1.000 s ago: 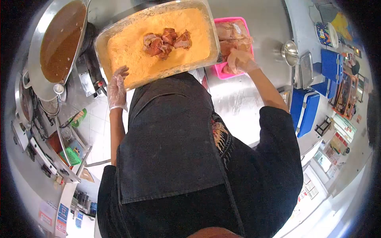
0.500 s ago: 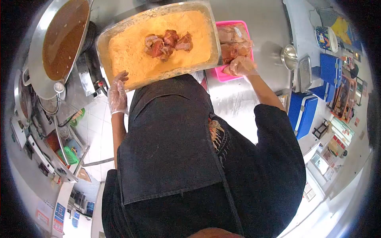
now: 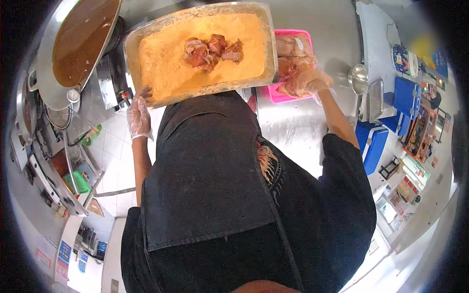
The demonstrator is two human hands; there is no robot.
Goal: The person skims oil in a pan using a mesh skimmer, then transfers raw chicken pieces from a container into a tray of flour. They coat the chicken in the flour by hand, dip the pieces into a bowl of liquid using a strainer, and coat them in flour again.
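Observation:
A metal tray [image 3: 274,58] holds orange-yellow flour [image 3: 163,68], with several pieces of raw meat [image 3: 199,54] clustered in its middle. My left hand [image 3: 140,117], in a clear plastic glove, is at the tray's near left corner. Its fingers stretch up against the rim and look loosely apart. To the right of the tray, a pink tub [image 3: 293,32] contains more raw meat [image 3: 293,66], some of it in large pale pieces. My gloved right hand [image 3: 315,83] reaches over the tub's near right side, its fingers curled round a piece of meat; the fingertips are partly hidden.
A large pan of brown liquid [image 3: 80,44] stands at the upper left. On the steel counter [image 3: 332,29], a metal bowl [image 3: 359,79] and a small metal tray [image 3: 375,100] lie right of the tub. Blue boxes [image 3: 372,146] stand farther right.
My right hand has shifted slightly right within the tub, and its fingers are more curled over the meat. My left hand has slid a little left and down along the tray corner. The view has shifted slightly.

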